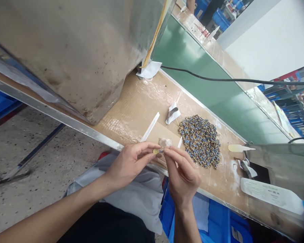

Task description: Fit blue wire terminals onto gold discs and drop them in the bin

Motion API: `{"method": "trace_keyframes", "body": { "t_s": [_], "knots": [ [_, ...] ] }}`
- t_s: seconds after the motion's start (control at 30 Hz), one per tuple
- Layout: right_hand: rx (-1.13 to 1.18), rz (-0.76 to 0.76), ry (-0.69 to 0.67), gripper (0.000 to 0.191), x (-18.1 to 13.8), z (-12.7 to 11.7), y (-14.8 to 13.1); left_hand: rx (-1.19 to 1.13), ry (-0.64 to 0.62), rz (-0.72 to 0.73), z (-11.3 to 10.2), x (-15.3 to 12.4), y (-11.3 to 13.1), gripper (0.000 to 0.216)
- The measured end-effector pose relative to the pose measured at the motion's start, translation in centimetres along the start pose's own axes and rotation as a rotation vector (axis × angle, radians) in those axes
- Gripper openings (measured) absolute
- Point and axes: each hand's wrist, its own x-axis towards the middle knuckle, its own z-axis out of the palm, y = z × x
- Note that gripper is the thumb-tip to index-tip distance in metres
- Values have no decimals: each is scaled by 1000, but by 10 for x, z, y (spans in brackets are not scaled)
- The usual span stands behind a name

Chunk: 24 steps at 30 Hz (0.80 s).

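Observation:
Over the front edge of the bench, both my hands meet fingertip to fingertip. My left hand [131,163] pinches a small yellow round piece [155,151] between thumb and fingers. From the right, my right hand [183,170] is closed in a pinch on a tiny blue part [161,151], which touches or nearly touches the yellow piece. Its exact kind is too small to tell. A pile of small blue-and-brass parts [199,140] lies just beyond my right hand. Behind my fingertips sits a small clear round dish [165,142] on the bench.
A large metal box [73,50] stands at left on the cardboard-covered bench [131,108]. Crumpled white paper [172,113] lies near the pile. At right are a nozzle bottle [239,148] and a white bottle [270,194] on its side. A black cable [217,79] crosses the green partition [192,60].

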Motion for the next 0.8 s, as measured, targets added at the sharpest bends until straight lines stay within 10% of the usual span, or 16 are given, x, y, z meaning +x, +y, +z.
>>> {"method": "trace_keyframes", "body": {
  "t_s": [0.8],
  "knots": [
    [16, -25, -77, 34, -3, 2, 4, 45, 15, 40, 1, -2, -1, 34]
  ]
}}
